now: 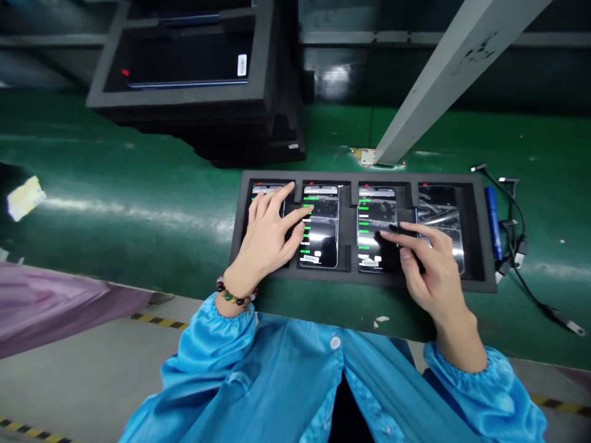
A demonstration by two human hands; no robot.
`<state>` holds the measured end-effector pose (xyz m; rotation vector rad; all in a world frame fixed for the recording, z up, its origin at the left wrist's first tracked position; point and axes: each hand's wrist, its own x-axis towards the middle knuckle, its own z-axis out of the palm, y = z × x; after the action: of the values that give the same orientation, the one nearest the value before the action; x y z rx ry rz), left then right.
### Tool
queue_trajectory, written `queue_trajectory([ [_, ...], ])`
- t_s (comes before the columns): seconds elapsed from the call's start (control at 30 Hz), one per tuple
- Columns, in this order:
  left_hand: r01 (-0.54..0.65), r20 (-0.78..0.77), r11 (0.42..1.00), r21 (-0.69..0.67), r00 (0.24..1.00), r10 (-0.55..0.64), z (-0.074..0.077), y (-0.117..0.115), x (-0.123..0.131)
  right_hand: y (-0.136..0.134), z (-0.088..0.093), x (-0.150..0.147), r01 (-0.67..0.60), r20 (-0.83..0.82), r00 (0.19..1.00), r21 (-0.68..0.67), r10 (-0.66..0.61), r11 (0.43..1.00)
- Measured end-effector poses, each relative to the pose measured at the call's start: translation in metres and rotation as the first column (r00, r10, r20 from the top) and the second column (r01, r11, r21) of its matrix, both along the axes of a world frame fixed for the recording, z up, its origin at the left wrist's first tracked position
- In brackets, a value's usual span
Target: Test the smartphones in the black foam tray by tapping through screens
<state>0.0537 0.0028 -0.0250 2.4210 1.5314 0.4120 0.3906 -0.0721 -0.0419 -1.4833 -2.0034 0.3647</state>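
Note:
A black foam tray (pixel 351 280) lies before me with several smartphones in its slots. My left hand (pixel 268 237), fingers spread, covers most of the leftmost phone (pixel 268 188); its index fingertip is at the screen of the second phone (pixel 323 227). My right hand (pixel 431 261) reaches over from the right, holding nothing, with a fingertip at the screen of the third phone (pixel 376 227). Green and white text lines are lit on these screens. Partly behind my right hand, the rightmost phone (pixel 441 212) has a dark, reflective screen.
A stack of black foam trays (pixel 184 101) holding phones stands at the back left. A grey metal post (pixel 434 80) rises behind the tray. Right of the tray lie a blue marker-like stick (pixel 494 221) and black cables (pixel 524 277). The green table (pixel 138 203) has its front edge near my body.

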Motion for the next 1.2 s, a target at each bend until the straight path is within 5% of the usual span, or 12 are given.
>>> queue_trajectory([
  [0.17, -0.035, 0.075, 0.998, 0.044, 0.997, 0.032, 0.003, -0.002, -0.006, 0.001, 0.0, 0.004, -0.081, 0.014, 0.997, 0.02, 0.08, 0.997],
  [0.33, -0.249, 0.281, 0.964, 0.099, 0.936, 0.212, 0.009, -0.014, -0.04, 0.002, 0.003, -0.001, -0.118, 0.083, 0.99, 0.063, 0.112, 0.991],
  [0.5, -0.388, 0.434, 0.917, -0.092, 0.813, 0.388, -0.01, -0.026, -0.079, 0.008, 0.009, -0.042, -0.246, 0.108, 0.964, 0.016, 0.243, 0.969],
  [0.63, -0.32, 0.514, 0.91, -0.264, 0.751, 0.414, -0.025, -0.032, -0.095, 0.012, 0.012, -0.071, -0.314, 0.13, 0.939, -0.057, 0.319, 0.948],
  [0.73, -0.26, 0.522, 0.924, -0.281, 0.766, 0.375, -0.027, -0.035, -0.101, 0.01, 0.014, -0.065, -0.239, 0.108, 0.964, -0.032, 0.241, 0.97],
  [0.9, -0.179, 0.519, 0.943, -0.282, 0.798, 0.307, -0.028, -0.036, -0.107, 0.004, 0.014, -0.028, 0.07, 0.031, 0.997, -0.023, -0.069, 0.997],
  [1.07, -0.249, 0.557, 0.931, -0.265, 0.749, 0.359, -0.031, -0.03, -0.104, 0.0, 0.008, 0.0, 0.272, -0.002, 0.962, 0.055, -0.272, 0.961],
  [1.2, -0.293, 0.512, 0.933, -0.209, 0.78, 0.36, -0.03, -0.026, -0.097, -0.003, 0.006, 0.017, 0.352, -0.003, 0.936, 0.095, -0.353, 0.931],
])
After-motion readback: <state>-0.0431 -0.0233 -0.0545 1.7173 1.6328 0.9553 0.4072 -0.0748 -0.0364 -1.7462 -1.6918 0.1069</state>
